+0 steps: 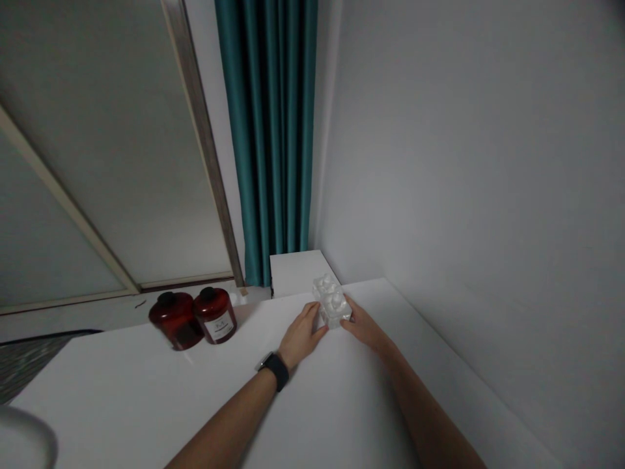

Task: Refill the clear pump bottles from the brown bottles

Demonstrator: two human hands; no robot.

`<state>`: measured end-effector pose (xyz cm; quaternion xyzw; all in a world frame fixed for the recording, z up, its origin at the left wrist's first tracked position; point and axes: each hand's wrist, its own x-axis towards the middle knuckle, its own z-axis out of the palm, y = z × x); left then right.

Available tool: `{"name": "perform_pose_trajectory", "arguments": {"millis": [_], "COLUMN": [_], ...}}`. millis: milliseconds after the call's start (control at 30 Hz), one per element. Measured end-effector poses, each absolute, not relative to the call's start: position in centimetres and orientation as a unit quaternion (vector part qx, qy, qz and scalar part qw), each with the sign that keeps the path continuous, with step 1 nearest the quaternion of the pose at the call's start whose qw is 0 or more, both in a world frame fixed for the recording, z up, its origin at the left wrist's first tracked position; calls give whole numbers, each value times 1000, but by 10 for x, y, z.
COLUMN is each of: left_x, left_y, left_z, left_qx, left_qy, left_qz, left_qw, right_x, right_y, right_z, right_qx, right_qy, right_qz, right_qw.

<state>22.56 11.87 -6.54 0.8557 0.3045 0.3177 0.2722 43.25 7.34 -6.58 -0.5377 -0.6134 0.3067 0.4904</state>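
Note:
A small clear plastic box (pixel 332 300) with rounded shapes in it sits at the far edge of the white table. Whether those shapes are part of the plastic or separate pieces inside, I cannot tell. My left hand (pixel 301 333), a dark watch on its wrist, closes on the box's left side, its thumb at the near corner. From the right, my right hand (pixel 364 323) grips the opposite side with thumb and fingers. Both hands rest low, close to the tabletop.
Two dark red bottles with black caps, a labelled bottle (pixel 215 316) and another bottle (pixel 176 320), stand at the table's (pixel 146 397) far left. A white cabinet (pixel 295 272) stands beyond the far edge, before a teal curtain (pixel 273 130). The wall (pixel 463 195) bounds the right.

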Motion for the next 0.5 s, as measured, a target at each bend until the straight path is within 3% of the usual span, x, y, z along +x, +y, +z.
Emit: {"name": "perform_pose_trajectory", "arguments": {"millis": [500], "left_x": [222], "left_y": [112], "left_z": [-51], "left_qx": [841], "left_qy": [311], "left_qz": [365], "left_qw": [253], "right_x": [445], "right_y": [64], "right_z": [-76], "right_qx": [-544], "right_qy": [-575], "right_qz": [324], "right_qw": [519]}}
